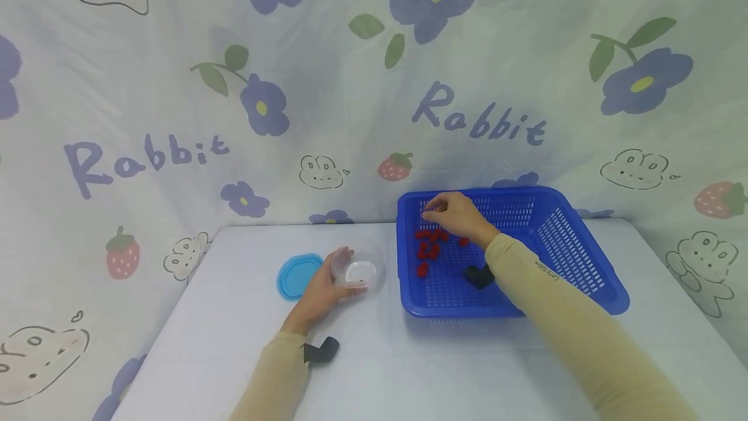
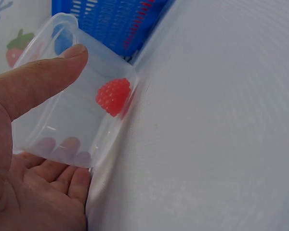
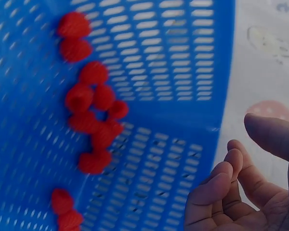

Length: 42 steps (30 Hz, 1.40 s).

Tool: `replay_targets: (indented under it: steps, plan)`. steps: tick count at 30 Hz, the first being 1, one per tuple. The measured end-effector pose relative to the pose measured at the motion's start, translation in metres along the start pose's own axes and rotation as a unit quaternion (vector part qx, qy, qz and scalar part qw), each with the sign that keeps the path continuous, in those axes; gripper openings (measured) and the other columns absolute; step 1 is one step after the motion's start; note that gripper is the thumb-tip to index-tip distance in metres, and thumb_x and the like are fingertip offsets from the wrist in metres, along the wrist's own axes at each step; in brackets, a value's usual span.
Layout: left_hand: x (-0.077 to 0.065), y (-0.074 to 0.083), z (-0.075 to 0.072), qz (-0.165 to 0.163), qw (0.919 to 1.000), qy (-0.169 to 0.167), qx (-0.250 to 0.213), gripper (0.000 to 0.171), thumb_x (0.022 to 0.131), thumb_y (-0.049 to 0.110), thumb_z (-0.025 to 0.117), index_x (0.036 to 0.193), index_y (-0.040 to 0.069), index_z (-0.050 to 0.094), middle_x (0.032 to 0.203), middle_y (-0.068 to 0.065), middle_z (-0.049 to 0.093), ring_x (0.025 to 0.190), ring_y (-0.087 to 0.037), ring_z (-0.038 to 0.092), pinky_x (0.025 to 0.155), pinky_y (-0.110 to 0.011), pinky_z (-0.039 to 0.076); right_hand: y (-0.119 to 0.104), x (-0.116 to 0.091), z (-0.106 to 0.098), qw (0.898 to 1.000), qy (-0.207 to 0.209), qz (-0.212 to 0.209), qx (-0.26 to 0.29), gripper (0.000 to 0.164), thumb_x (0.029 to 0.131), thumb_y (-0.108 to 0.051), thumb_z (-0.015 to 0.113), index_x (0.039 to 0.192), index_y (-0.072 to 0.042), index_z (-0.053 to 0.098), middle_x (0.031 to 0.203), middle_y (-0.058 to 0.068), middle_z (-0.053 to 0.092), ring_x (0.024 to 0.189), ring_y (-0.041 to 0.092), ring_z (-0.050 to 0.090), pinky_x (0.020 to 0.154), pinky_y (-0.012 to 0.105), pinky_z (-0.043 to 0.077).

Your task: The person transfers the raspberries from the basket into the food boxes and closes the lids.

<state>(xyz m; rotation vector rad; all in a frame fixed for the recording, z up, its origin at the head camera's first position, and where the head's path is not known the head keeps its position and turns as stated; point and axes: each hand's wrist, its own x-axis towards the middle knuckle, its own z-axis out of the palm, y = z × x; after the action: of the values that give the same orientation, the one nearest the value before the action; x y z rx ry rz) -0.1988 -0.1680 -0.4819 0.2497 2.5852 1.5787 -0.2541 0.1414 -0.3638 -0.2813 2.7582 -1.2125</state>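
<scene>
My left hand [image 1: 327,288] holds a clear plastic cup [image 1: 358,271] on the table, thumb on one side and fingers on the other. In the left wrist view a single red raspberry [image 2: 114,96] lies inside the cup [image 2: 94,62], near its bottom. My right hand [image 1: 458,214] is over the back left of a blue basket [image 1: 514,307], thumb and loosely bent fingers apart with nothing between them. Several red raspberries [image 3: 82,98] lie on the basket floor along its left side, below that hand.
A light blue round lid [image 1: 296,276] lies on the table left of the cup, partly behind my left hand. The white table [image 1: 374,369] carries everything. Behind it hangs a printed cloth [image 1: 327,83] with flowers and rabbits.
</scene>
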Motion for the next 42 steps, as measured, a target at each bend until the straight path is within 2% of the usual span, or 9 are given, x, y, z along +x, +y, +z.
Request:
replay_targets:
  steps: [8,13,17,20,25,30,37,42]
  plan:
    - [-0.014,0.035,-0.007,-0.010,0.9997,-0.022,-0.002,0.092,0.070,0.027,0.081,0.143,0.013,0.028,0.143,-0.004,0.040,0.137,-0.021,0.026,0.110,-0.048,0.020,0.018,0.005,-0.003,1.000,-0.006,0.014,-0.022,0.033,0.087,-0.029,0.063,0.110,-0.006,0.064,0.112,0.015,0.060,0.103,0.031,0.055,0.087,0.046,0.046]
    - [-0.015,0.037,-0.006,-0.007,0.9998,-0.019,0.002,0.090,0.071,0.026,0.081,0.143,0.012,0.029,0.143,-0.004,0.040,0.136,-0.022,0.027,0.110,-0.049,0.021,0.027,0.009,-0.004,0.998,-0.021,0.017,-0.055,0.035,0.086,-0.026,0.064,0.109,-0.001,0.064,0.109,0.017,0.061,0.100,0.032,0.056,0.084,0.045,0.047]
    - [-0.016,0.037,-0.006,-0.010,0.9997,-0.020,0.005,0.090,0.071,0.026,0.081,0.144,0.013,0.028,0.144,-0.004,0.040,0.137,-0.022,0.026,0.110,-0.050,0.020,0.037,0.012,-0.002,0.995,-0.044,0.034,-0.086,0.037,0.086,-0.027,0.064,0.110,0.000,0.063,0.113,0.018,0.060,0.106,0.035,0.054,0.089,0.047,0.045]
    - [-0.013,0.029,-0.004,-0.012,0.9997,-0.019,0.003,0.091,0.071,0.027,0.081,0.144,0.015,0.027,0.144,-0.003,0.039,0.137,-0.022,0.025,0.109,-0.051,0.019,0.042,0.014,-0.001,0.992,-0.058,0.051,-0.102,0.036,0.085,-0.026,0.065,0.110,0.001,0.063,0.114,0.018,0.061,0.107,0.036,0.054,0.090,0.048,0.045]
    - [-0.003,0.008,-0.001,-0.018,0.9998,-0.010,0.000,0.094,0.066,0.036,0.083,0.143,0.025,0.029,0.142,0.007,0.040,0.137,-0.017,0.025,0.110,-0.051,0.020,0.047,0.017,0.002,0.989,-0.068,0.062,-0.114,0.034,0.085,-0.024,0.065,0.107,0.001,0.064,0.111,0.017,0.062,0.103,0.035,0.057,0.086,0.046,0.047]
    - [-0.001,0.000,0.000,-0.015,0.9999,-0.002,-0.005,0.095,0.061,0.045,0.083,0.139,0.032,0.031,0.138,0.014,0.043,0.135,-0.014,0.028,0.109,-0.051,0.020,0.046,0.019,0.005,0.986,-0.075,0.060,-0.134,0.033,0.083,-0.022,0.068,0.103,0.003,0.065,0.105,0.016,0.064,0.094,0.031,0.060,0.081,0.043,0.049]
    - [-0.002,0.002,-0.002,-0.016,0.9998,-0.010,-0.003,0.094,0.064,0.041,0.083,0.141,0.030,0.030,0.140,0.012,0.041,0.136,-0.014,0.027,0.110,-0.051,0.020,0.044,0.020,0.011,0.980,-0.079,0.063,-0.169,0.030,0.079,-0.020,0.072,0.096,0.004,0.066,0.083,0.011,0.065,0.065,0.019,0.060,0.065,0.034,0.051]
    - [-0.008,0.020,-0.003,-0.016,0.9997,-0.014,-0.009,0.093,0.069,0.027,0.082,0.144,0.018,0.029,0.143,0.002,0.040,0.136,-0.020,0.026,0.110,-0.051,0.019,0.045,0.022,0.014,0.975,-0.080,0.064,-0.195,0.022,0.077,-0.018,0.071,0.087,0.000,0.066,0.075,0.006,0.063,0.068,0.019,0.057,0.063,0.032,0.049]
